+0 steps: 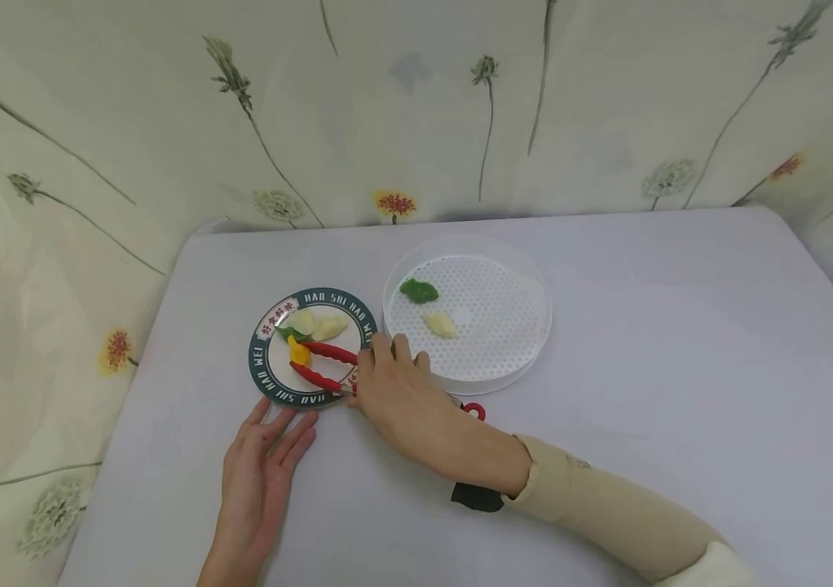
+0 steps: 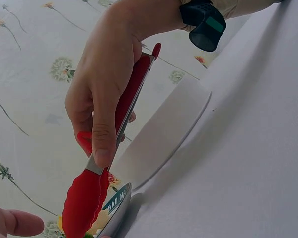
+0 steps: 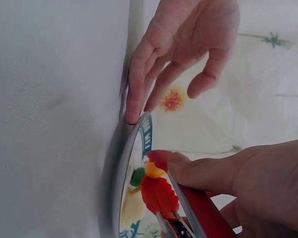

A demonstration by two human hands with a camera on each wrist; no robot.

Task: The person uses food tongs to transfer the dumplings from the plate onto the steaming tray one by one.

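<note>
In the head view, we have the right hand wrapped around red-tipped tongs, just below centre frame. Tong tips sit a bit apart, with a yellow dumpling-shaped piece between them, over the plate at centre left. We can't tell whether it's lifted off the plate.

Left hand is at lower left, holding nothing: fingers mostly straight, somewhat spread, at the plate's near rim. Right wrist view shows a fingertip touching that rim.

Also on the plate, behind the yellow piece: a green piece and two pale dumplings, partly bunched together.

Right of the plate, just beside it, we see a round white perforated tray. In its left half: a green dumpling towards the top, a cream dumpling below it, apart. Plate and tray both rest on the white table; flower-print cloth fills the upper frame.
</note>
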